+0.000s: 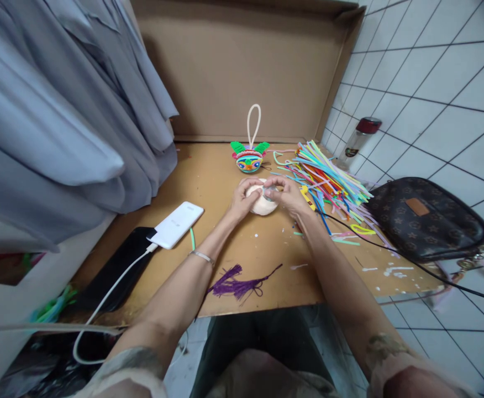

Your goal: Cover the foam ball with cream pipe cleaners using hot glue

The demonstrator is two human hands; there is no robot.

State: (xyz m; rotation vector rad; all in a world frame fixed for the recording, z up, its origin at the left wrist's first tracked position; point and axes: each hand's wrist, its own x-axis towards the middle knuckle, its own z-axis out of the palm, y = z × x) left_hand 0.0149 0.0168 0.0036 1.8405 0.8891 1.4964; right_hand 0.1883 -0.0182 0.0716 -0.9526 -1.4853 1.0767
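Both hands meet around a round, cream-white ball at the middle of the table. My left hand grips its left side, thumb on top. From the right, my right hand curls its fingers over the upper side, and a small greyish patch shows near that thumb; I cannot make out what it is. Just behind the ball sits a colourful animal-head ornament with green ears and a white loop. Purple tassels lie nearer to me, between my forearms.
Many coloured pipe cleaners are heaped at right, beside a yellow tool with a black cable. A brown patterned bag and a bottle stand along the tiled wall. A white power bank with its cable lies left, below grey cloth.
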